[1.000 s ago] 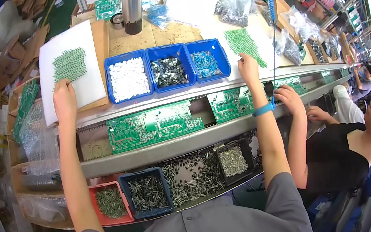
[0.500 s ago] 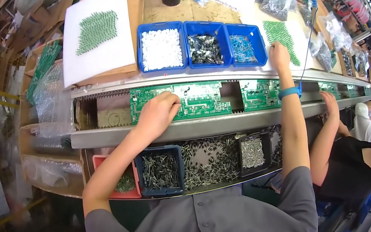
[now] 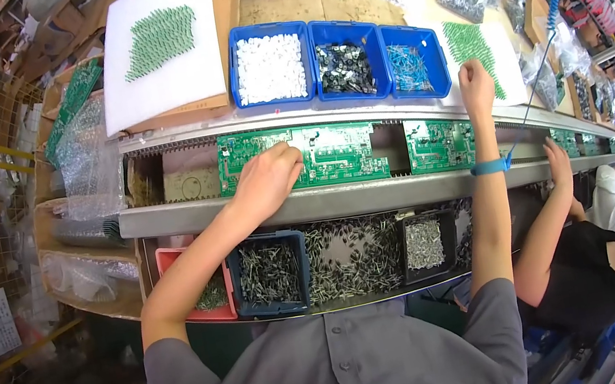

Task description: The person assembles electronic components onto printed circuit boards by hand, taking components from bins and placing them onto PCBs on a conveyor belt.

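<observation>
Over the circuit board [image 3: 342,154] the left grip [image 3: 268,180] pinches.

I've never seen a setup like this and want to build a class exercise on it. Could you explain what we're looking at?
There is no robot here, just a person's bare hands: the left hand and the right hand. We look down from a fisheye camera worn on the person's head, so straight edges bend near the rim.

The left hand is at a green board behind a metal rail. The right hand is beside small green parts on a white sheet. Anything pinched in the fingers is too small to make out.

Beyond the boards stand three blue bins of white, dark and blue parts. Nearer the person are a red bin, a dark blue bin and a black bin.
</observation>
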Tool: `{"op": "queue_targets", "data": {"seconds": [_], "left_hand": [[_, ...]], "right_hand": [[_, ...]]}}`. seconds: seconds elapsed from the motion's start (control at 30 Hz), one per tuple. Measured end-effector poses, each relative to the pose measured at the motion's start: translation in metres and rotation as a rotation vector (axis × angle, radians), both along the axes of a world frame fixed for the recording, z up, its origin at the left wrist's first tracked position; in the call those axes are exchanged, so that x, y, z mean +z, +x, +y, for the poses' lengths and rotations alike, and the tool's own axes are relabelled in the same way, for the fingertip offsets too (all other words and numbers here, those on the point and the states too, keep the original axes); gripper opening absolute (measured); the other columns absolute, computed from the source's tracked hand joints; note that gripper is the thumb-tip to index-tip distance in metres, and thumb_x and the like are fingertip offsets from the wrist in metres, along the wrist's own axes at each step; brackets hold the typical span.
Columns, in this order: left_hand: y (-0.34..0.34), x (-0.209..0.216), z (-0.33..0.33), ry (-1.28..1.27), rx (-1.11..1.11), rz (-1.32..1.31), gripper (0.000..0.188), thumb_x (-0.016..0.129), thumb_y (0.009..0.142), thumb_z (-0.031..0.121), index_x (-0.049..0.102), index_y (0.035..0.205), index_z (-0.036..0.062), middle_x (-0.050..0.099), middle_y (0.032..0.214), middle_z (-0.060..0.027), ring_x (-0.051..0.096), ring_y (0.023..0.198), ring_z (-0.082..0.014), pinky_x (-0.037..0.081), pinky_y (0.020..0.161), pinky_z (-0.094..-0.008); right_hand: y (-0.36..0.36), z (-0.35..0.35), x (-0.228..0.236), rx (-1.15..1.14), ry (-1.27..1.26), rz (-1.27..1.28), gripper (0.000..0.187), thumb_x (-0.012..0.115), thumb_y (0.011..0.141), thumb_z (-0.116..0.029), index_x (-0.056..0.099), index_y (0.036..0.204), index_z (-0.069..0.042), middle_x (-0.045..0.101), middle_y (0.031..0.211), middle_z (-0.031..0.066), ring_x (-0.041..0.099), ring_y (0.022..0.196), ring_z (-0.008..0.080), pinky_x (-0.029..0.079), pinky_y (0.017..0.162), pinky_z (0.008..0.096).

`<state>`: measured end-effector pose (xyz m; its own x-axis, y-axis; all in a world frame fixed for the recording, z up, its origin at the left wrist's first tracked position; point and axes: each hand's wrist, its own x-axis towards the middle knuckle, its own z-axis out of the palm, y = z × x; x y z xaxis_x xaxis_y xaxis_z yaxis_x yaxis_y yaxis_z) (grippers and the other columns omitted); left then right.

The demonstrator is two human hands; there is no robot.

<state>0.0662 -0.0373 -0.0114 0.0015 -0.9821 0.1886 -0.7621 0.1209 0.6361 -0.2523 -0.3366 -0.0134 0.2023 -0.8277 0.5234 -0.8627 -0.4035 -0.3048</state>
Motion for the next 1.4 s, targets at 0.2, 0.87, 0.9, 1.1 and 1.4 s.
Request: {"op": "queue_targets", "data": {"seconds": [0.2, 0.87, 0.9, 1.1, 1.4], "left_hand": [[0.002, 0.003, -0.002, 0.013, -0.036, -0.034, 0.008, 0.062, 0.082, 0.01, 0.061, 0.086, 0.0021, 0.059, 0.083, -0.0129, 0.06, 0.077, -0.0342, 0.049, 0.066, -0.0421], [-0.036, 0.018, 0.012, -0.068, -0.177, -0.261, 0.018, 0.065, 0.073, 0.011, 0.052, 0.084, 0.0043, 0.055, 0.079, -0.0105, 0.061, 0.073, -0.0303, 0.05, 0.06, -0.0406], [-0.044, 0.018, 0.021, -0.028, -0.286, -0.227, 0.018, 0.065, 0.073, 0.011, 0.052, 0.084, 0.0047, 0.055, 0.079, -0.0107, 0.061, 0.072, -0.0303, 0.05, 0.058, -0.0408], [-0.094, -0.003, 0.07, 0.138, -0.682, -0.238, 0.02, 0.063, 0.069, 0.009, 0.055, 0.086, 0.0052, 0.056, 0.086, -0.011, 0.063, 0.08, -0.0274, 0.052, 0.062, -0.0379], [-0.104, -0.018, 0.079, 0.063, -0.701, -0.337, 0.007, 0.062, 0.067, 0.011, 0.06, 0.07, 0.0049, 0.06, 0.081, -0.0105, 0.063, 0.076, -0.0244, 0.052, 0.062, -0.0348]], "right_hand": [[0.027, 0.064, 0.04, 0.133, 0.064, -0.144, 0.009, 0.061, 0.085, -0.01, 0.062, 0.085, -0.001, 0.062, 0.065, 0.0139, 0.061, 0.058, 0.0238, 0.047, 0.057, 0.0341], [0.057, 0.172, 0.027, 0.662, 0.293, 0.209, 0.004, 0.065, 0.072, -0.004, 0.062, 0.074, -0.005, 0.058, 0.071, 0.0092, 0.057, 0.072, 0.0298, 0.045, 0.068, 0.0393], [0.058, 0.172, 0.027, 0.665, 0.285, 0.204, 0.004, 0.065, 0.072, -0.004, 0.061, 0.074, -0.005, 0.058, 0.071, 0.0093, 0.057, 0.072, 0.0298, 0.045, 0.068, 0.0391], [0.059, 0.17, 0.028, 0.671, 0.286, 0.222, 0.004, 0.064, 0.072, -0.003, 0.061, 0.074, -0.005, 0.058, 0.071, 0.0095, 0.057, 0.072, 0.0299, 0.045, 0.068, 0.039], [0.058, 0.169, 0.027, 0.673, 0.283, 0.231, 0.003, 0.063, 0.073, -0.005, 0.061, 0.072, -0.007, 0.058, 0.068, 0.0078, 0.058, 0.071, 0.0273, 0.043, 0.066, 0.039]]}}
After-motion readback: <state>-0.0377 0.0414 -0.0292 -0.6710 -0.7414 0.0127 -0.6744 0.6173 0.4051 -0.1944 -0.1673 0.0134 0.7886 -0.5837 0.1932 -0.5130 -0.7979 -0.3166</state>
